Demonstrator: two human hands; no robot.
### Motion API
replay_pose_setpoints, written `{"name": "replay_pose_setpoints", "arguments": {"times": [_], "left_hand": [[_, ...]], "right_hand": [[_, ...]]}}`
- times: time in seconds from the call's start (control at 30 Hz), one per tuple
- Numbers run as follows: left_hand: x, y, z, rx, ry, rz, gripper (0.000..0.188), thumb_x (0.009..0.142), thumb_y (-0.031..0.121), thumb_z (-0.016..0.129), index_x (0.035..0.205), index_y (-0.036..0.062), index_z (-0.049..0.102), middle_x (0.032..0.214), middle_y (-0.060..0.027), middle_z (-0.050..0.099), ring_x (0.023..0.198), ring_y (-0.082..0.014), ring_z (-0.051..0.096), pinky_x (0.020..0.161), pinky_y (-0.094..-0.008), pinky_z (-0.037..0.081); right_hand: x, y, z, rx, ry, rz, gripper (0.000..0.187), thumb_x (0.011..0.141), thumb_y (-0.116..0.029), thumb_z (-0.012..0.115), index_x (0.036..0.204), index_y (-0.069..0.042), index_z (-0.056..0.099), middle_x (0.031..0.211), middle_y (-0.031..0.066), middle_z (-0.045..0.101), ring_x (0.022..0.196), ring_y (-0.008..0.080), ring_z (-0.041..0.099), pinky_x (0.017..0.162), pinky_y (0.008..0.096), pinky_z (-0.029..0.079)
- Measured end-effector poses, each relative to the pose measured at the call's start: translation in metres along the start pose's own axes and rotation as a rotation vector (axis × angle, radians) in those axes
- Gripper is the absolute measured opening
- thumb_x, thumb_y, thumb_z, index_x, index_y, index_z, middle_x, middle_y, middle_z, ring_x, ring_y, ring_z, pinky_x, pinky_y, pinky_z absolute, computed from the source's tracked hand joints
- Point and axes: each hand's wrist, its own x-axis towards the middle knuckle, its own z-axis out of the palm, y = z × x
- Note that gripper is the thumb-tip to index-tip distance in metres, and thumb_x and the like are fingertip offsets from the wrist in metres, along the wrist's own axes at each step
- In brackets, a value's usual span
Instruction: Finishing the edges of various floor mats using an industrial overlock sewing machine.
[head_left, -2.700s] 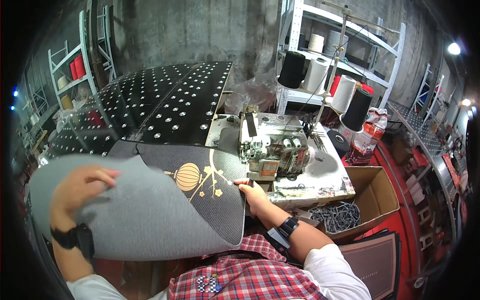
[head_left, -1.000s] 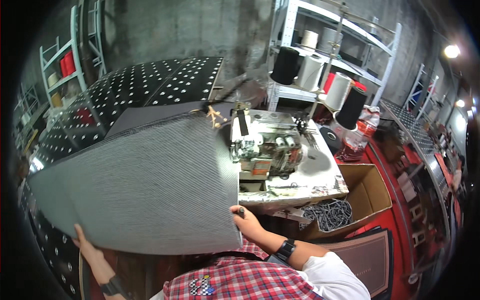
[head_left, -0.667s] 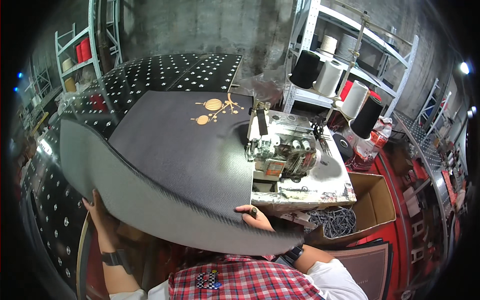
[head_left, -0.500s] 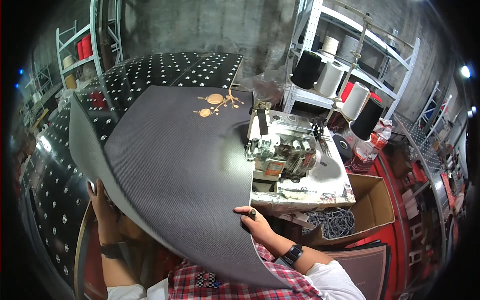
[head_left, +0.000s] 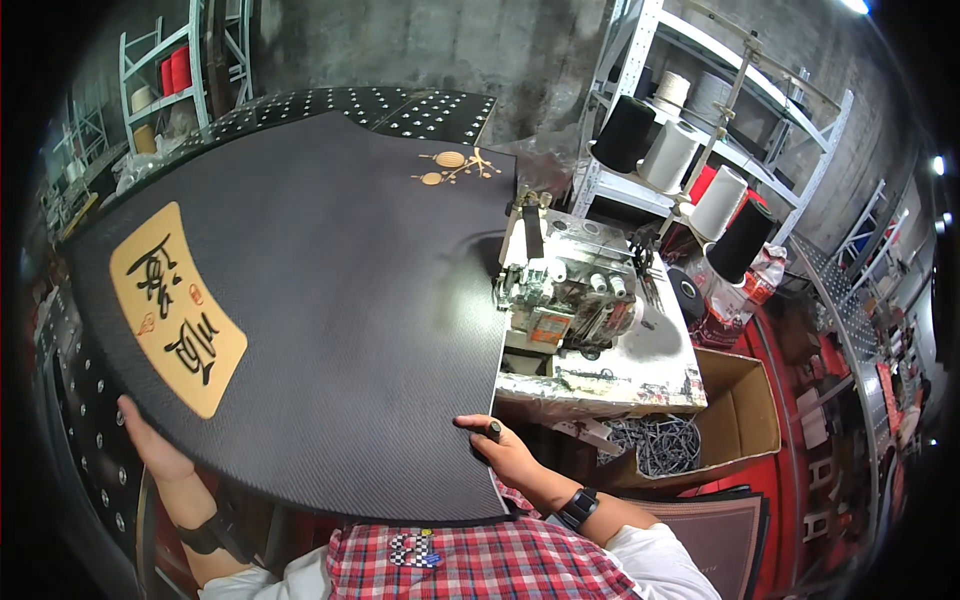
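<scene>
A dark grey floor mat point(head_left: 370, 330) lies spread across the table in front of me, with a yellow panel point(head_left: 178, 310) of brush lettering and a tan lantern-and-branch print. Its right edge runs beside the head of an overlock sewing machine point(head_left: 570, 285). My right hand point(head_left: 505, 455) grips that edge near the front, with a small black rod-like thing point(head_left: 493, 431) showing between its fingers. At the mat's near left edge, my left hand point(head_left: 160, 450) is held with fingers stretched out against the rim; part of it is hidden there.
Thread cones point(head_left: 668, 157) in black and white stand behind the machine by a metal shelf point(head_left: 640, 60). A cardboard box point(head_left: 740, 400) with grey trimmings sits below the machine, near more mats point(head_left: 700, 540). The black table point(head_left: 440, 115) is dotted with metal studs.
The mat's curled left side has unfolded outward and lies flatter, bringing the yellow panel into view. My left hand has moved left and down; my right hand keeps its hold.
</scene>
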Motion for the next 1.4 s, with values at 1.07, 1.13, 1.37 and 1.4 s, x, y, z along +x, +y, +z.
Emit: {"name": "replay_pose_setpoints", "arguments": {"times": [1.07, 1.13, 1.37, 1.4], "left_hand": [[0.175, -0.155, -0.023, 1.345, 0.172, -0.089, 0.032, 0.077, 0.025, 0.053, 0.094, -0.0026, 0.056, 0.091, -0.0224, 0.057, 0.089, -0.0357, 0.053, 0.075, -0.0376, 0.041], [0.183, -0.159, -0.021, 1.385, 0.121, -0.062, 0.032, 0.078, 0.026, 0.052, 0.094, -0.0010, 0.055, 0.090, -0.0220, 0.057, 0.089, -0.0359, 0.052, 0.076, -0.0396, 0.042], [0.218, -0.193, -0.033, 1.358, 0.200, -0.180, 0.033, 0.079, 0.027, 0.050, 0.093, -0.0018, 0.056, 0.088, -0.0228, 0.057, 0.086, -0.0361, 0.054, 0.075, -0.0402, 0.043], [0.218, -0.194, -0.034, 1.360, 0.209, -0.182, 0.033, 0.079, 0.027, 0.050, 0.093, -0.0018, 0.056, 0.088, -0.0228, 0.057, 0.086, -0.0361, 0.054, 0.075, -0.0402, 0.043]], "right_hand": [[0.004, 0.005, -0.037, 0.074, 0.616, -0.196, 0.007, 0.085, -0.016, 0.046, 0.086, -0.009, 0.042, 0.056, 0.0010, 0.041, 0.042, 0.0078, 0.037, 0.036, 0.0194, 0.032], [0.002, 0.008, -0.041, 0.066, 0.607, -0.182, 0.007, 0.085, -0.016, 0.046, 0.084, -0.010, 0.042, 0.056, 0.0008, 0.041, 0.042, 0.0077, 0.037, 0.036, 0.0194, 0.031], [0.002, 0.014, -0.037, 0.046, 0.574, -0.145, 0.007, 0.084, -0.015, 0.046, 0.083, -0.010, 0.042, 0.055, 0.0008, 0.041, 0.042, 0.0082, 0.037, 0.035, 0.0198, 0.031], [0.003, 0.014, -0.036, 0.046, 0.572, -0.152, 0.007, 0.084, -0.015, 0.046, 0.082, -0.010, 0.042, 0.055, 0.0008, 0.041, 0.042, 0.0082, 0.037, 0.035, 0.0200, 0.031]]}}
